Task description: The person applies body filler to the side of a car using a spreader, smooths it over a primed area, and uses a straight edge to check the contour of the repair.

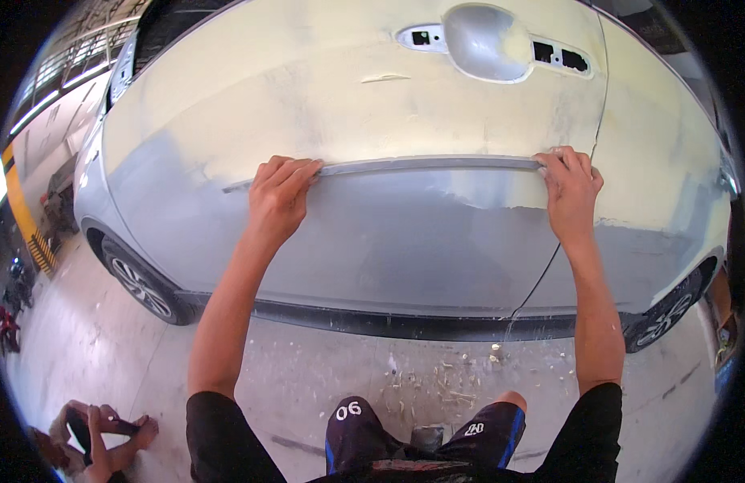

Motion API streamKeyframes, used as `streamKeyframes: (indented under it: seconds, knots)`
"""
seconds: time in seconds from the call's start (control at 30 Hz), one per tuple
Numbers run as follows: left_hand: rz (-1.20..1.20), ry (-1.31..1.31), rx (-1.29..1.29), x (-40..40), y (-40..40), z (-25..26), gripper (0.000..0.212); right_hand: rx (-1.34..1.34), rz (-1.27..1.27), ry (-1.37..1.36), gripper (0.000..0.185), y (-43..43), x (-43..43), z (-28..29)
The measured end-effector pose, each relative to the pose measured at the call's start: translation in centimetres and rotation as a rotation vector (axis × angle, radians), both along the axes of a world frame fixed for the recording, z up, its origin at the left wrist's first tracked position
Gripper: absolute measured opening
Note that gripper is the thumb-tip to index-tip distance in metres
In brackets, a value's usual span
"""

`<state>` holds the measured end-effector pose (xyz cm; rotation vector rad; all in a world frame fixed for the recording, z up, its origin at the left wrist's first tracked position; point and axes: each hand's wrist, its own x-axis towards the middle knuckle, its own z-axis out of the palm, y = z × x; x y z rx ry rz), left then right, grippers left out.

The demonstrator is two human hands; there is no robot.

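A long, thin grey strip (427, 163) lies lengthwise against the putty-covered car door (372, 121). My left hand (282, 190) pinches it near its left part, with fingertips at the upper edge; a dark end sticks out beyond that hand. My right hand (570, 181) grips the strip's right end close to the door seam. Pale yellow filler covers the upper door, and the lower panel is grey. Above the strip sits the door-handle recess (484, 45), its handle removed, with open holes on both sides. What the strip is made of cannot be told.
Two wheels (140, 284) (665, 314) stand at the car's ends, above a dark sill (409, 326). Crumbs and shavings of filler (457, 386) litter the concrete floor. Another person (94, 441) sits low at the bottom left. A yellow post (25, 211) rises at the far left.
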<state>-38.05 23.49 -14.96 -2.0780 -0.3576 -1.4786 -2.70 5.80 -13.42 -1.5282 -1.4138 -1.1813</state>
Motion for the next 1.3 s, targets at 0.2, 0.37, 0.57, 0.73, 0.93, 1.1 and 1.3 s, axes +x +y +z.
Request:
streamKeyframes:
  seconds: [0.2, 0.37, 0.57, 0.73, 0.93, 1.1, 1.3]
  knots:
    - [0.025, -0.105, -0.023, -1.4, -1.2, 3.2, 0.025, 0.207, 0.045, -0.081, 0.024, 0.0, -1.7, 2.6]
    - [0.027, -0.16, 0.059, -2.0, 0.5, 5.0, 0.023, 0.359, 0.091, -0.132, 0.026, 2.8, -2.5, 3.6]
    - [0.015, -0.163, 0.017, -1.6, 1.0, 3.3, 0.025, 0.228, 0.056, -0.078, 0.027, 2.8, -1.4, 1.9]
    - [0.023, -0.135, -0.039, -0.7, -0.2, 7.6, 0.025, 0.272, 0.069, -0.077, 0.027, 2.8, -0.5, 5.6]
    - [-0.11, -0.032, -0.005, -1.1, 1.1, 7.7, 0.024, 0.125, -0.004, -0.079, 0.026, 1.8, -0.8, 6.0]
    - [-0.093, 0.021, -0.106, -1.1, 0.2, 4.3, 0.029, 0.046, -0.025, -0.059, 0.027, 1.3, -1.3, 2.7]
    - [-0.17, 0.056, -0.157, -1.0, 0.3, 1.1, 0.028, -0.071, -0.033, 0.0, 0.027, 0.1, -1.7, -0.1]
